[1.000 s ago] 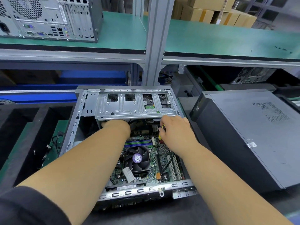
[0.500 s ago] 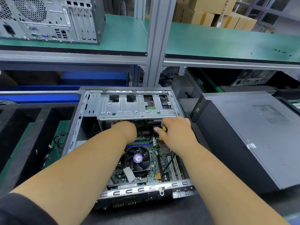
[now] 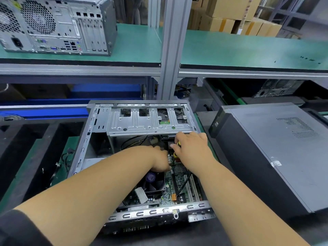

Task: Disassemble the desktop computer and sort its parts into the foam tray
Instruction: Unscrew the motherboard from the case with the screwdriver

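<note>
Open desktop case (image 3: 83,153): right hand (image 3: 190,148) grips yellow-handled screwdriver (image 3: 178,144), tip hidden, apparently at the motherboard (image 3: 174,185); left hand (image 3: 159,159) beside it, curled, grasp unclear; foam tray (image 3: 23,150) far left, awaiting parts

The open computer case (image 3: 99,139) is bare stamped metal with a dull sheen; the foam tray (image 3: 26,139) matt black; the side panel (image 3: 276,153) smooth grey painted metal; the cartons (image 3: 230,15) plain cardboard.
</note>
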Action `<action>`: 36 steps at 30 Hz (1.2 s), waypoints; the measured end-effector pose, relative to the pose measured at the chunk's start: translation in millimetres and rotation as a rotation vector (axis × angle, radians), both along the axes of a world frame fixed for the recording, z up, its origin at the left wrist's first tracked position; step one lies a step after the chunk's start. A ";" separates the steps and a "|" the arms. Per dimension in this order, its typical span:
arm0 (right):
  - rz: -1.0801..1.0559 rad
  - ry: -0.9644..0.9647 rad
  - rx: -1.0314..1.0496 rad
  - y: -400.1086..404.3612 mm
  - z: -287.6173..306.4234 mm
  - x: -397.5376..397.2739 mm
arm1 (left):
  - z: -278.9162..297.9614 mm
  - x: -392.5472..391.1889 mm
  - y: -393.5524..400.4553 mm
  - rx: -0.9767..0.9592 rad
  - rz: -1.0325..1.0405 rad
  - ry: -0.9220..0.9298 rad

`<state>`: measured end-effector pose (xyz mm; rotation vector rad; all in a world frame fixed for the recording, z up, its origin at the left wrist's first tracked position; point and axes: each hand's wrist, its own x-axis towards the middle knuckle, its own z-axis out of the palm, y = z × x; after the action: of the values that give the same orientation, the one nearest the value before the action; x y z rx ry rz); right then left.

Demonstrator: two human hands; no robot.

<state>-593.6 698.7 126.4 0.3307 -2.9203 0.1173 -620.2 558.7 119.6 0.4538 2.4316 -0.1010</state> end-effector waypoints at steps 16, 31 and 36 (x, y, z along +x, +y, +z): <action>-0.004 -0.028 -0.027 3.4 -0.3 0.9 | -29.9 -8.9 4.0 0.236 0.007 0.139; -0.019 -0.003 -0.012 3.3 1.3 4.2 | -37.5 -7.3 1.3 0.269 -0.069 0.209; -0.013 -0.012 -0.033 2.8 2.7 4.0 | -35.3 -5.7 1.6 0.263 -0.071 0.201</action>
<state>-589.7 701.5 129.1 0.3067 -2.9282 0.1653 -625.8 560.3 84.3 0.6761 2.6390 0.1523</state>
